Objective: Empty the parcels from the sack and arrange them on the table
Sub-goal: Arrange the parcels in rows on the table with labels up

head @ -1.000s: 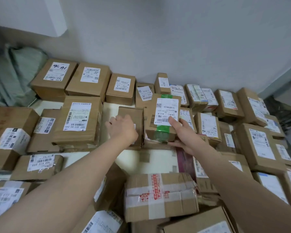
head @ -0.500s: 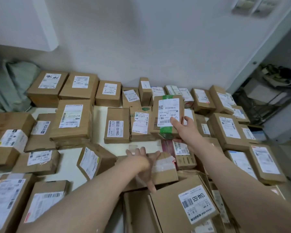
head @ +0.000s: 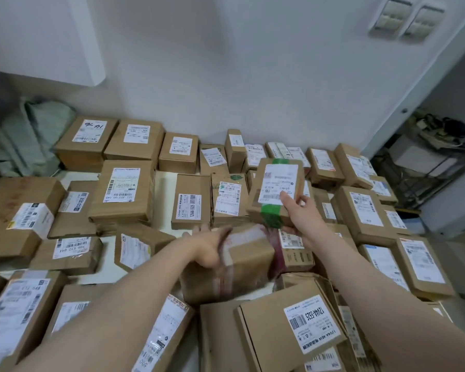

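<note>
The right hand [head: 301, 213] holds a green-taped box [head: 275, 196] above the middle rows of parcels, thumb on its white label, fingers underneath. The box tilts label-up toward the camera, its long axis running from the person toward the wall; the label print is too small to read. The left hand [head: 210, 251] grips the left end of a taped parcel [head: 246, 264] at the near middle of the bench [head: 163, 189], fingers curled over its top. This parcel lies with its long axis roughly left to right and is blurred. Two boxes read "12V4A-5525": a middle box [head: 189, 202] and a near box [head: 293, 334]. A large box [head: 122, 191] reads "502 303-00 045", a flat parcel [head: 70, 251] "500 E72 044". The other cartons overlap too much to count. A green sack [head: 35, 132] slumps at the far left, and two switch plates [head: 406, 20] sit on the wall
</note>
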The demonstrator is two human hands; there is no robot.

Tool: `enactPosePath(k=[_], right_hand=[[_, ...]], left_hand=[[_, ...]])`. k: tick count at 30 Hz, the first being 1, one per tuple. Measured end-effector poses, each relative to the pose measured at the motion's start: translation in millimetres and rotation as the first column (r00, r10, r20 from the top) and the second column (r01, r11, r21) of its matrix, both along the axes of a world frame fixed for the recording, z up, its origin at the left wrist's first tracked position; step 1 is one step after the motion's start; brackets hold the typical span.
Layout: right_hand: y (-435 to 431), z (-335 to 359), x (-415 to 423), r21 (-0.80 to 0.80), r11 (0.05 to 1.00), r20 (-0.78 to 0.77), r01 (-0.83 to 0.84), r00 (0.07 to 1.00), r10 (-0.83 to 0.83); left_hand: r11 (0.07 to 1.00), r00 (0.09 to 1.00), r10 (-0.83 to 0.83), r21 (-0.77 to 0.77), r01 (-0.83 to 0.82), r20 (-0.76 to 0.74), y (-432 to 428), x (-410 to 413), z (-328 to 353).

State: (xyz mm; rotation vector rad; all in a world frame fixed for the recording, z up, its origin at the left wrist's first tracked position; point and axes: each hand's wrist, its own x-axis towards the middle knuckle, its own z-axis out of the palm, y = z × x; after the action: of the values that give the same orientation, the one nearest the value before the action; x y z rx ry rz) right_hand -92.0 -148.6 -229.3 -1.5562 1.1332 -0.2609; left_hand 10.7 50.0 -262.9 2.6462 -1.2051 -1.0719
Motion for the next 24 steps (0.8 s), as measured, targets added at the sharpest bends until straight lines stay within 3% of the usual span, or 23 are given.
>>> enactPosePath(k=[2, 4, 6, 9, 12, 15, 20, 24], right_hand=[[-2, 8, 5, -0.038, 0.997, 0.058, 0.069, 0.996, -0.067], [-3, 16, 9, -0.057, 0.995, 0.069, 0.084, 0.994, -0.080], [-2, 17, 12, -0.046, 0.998, -0.016, 0.034, 0.999, -0.035], [6, 15, 19, -0.030, 0.993, -0.224, -0.115, 0.969, 0.106], [23, 14, 23, 0.042, 0.967, -0.399, -0.252, 0.883, 0.248], [37, 5, 26, 0.145, 0.923, -0.511, -0.356, 0.772, 0.378], [47, -21, 31, 0.213, 0.926, -0.504, -0.311, 0.777, 0.377], [54, -35, 31, 0.099, 0.946, -0.566, -0.307, 0.765, 0.308]], left_hand=[[0.977, 0.960, 0.187, -0.065, -0.204, -0.208, 13, 25, 8], [0.870, 0.817, 0.395, -0.113, -0.479, -0.420, 28, 41, 13], [0.726, 0.640, 0.522, -0.100, -0.680, -0.564, 41, 55, 9], [0.624, 0.500, 0.595, -0.030, -0.781, -0.629, 53, 59, 8], [0.597, 0.487, 0.639, -0.016, -0.802, -0.596, 55, 54, 10], [0.601, 0.541, 0.660, -0.065, -0.796, -0.521, 52, 51, 7], [0.609, 0.544, 0.670, -0.046, -0.792, -0.505, 53, 53, 5], [0.650, 0.574, 0.654, -0.023, -0.760, -0.493, 53, 49, -4]])
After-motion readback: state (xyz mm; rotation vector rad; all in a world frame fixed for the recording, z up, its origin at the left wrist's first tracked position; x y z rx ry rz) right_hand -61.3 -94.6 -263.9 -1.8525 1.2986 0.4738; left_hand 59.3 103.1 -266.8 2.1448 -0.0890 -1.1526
